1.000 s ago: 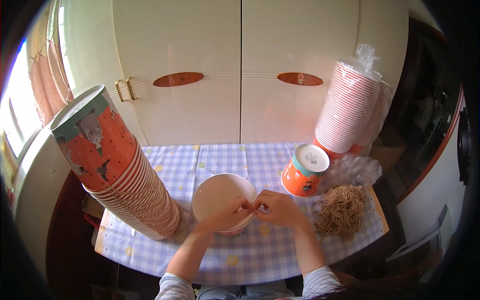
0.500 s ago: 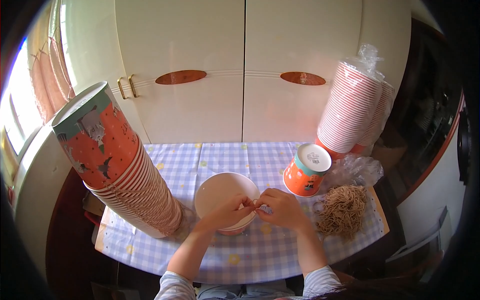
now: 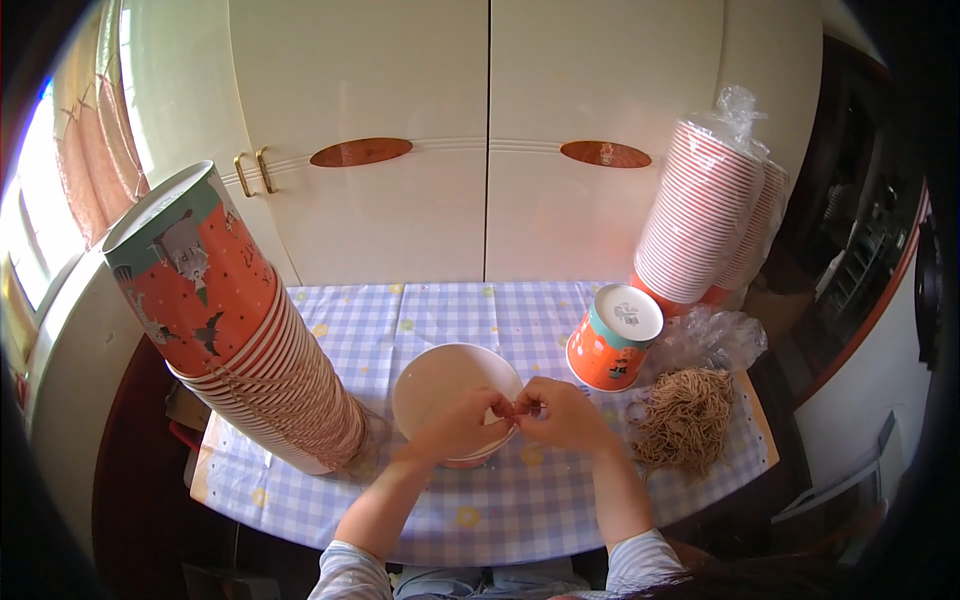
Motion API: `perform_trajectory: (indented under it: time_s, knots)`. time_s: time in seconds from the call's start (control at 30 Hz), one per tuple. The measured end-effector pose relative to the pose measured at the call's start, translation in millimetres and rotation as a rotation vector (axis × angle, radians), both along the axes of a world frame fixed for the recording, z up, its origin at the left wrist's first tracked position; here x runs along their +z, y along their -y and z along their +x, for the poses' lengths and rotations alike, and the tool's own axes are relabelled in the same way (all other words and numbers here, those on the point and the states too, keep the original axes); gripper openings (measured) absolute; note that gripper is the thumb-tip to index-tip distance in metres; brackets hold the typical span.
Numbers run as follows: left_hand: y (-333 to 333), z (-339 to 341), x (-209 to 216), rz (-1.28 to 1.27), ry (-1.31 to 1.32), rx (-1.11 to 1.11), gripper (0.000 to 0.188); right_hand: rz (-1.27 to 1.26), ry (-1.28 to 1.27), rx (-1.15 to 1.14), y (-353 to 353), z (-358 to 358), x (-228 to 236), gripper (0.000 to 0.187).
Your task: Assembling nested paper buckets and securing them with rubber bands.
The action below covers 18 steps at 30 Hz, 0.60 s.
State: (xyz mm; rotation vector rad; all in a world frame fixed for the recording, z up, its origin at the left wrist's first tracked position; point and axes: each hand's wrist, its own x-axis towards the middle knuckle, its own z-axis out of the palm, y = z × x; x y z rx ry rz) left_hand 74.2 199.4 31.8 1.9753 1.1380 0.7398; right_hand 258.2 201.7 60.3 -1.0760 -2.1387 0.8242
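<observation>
Left hand [image 3: 462, 420] and right hand [image 3: 563, 414] meet fingertip to fingertip over the right side of the rim of the open white-lined tub [image 3: 440, 385], which sits mouth-up on the table [image 3: 540, 500]. Fingers of both hands pinched; what they grip is too small to make out. Versus 0.5 s ago: fingertips slightly closer together. Tan string bundle [image 3: 688, 420] and inverted orange tub [image 3: 606, 350] unchanged, right of the hands.

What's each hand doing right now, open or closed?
Left hand: pinched closed near the rim of the tub; anything held is too small to tell.
Right hand: pinched closed beside it; anything held, likewise.
</observation>
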Motion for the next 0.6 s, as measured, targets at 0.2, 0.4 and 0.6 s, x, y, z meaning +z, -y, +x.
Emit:
perform_trajectory:
  time_s: [0.2,0.4,0.6]
  knots:
    - [8,6,8,0.030,0.035,0.034,0.020,-0.229,-0.052,0.024,-8,6,-5,0.013]
    - [10,5,14,-0.071,0.053,0.063,0.020,-0.074,-0.004,0.076,-8,11,7,0.019]
    - [9,5,16,-0.064,0.050,0.039,0.020,0.023,0.002,0.180,-7,13,10,0.025]
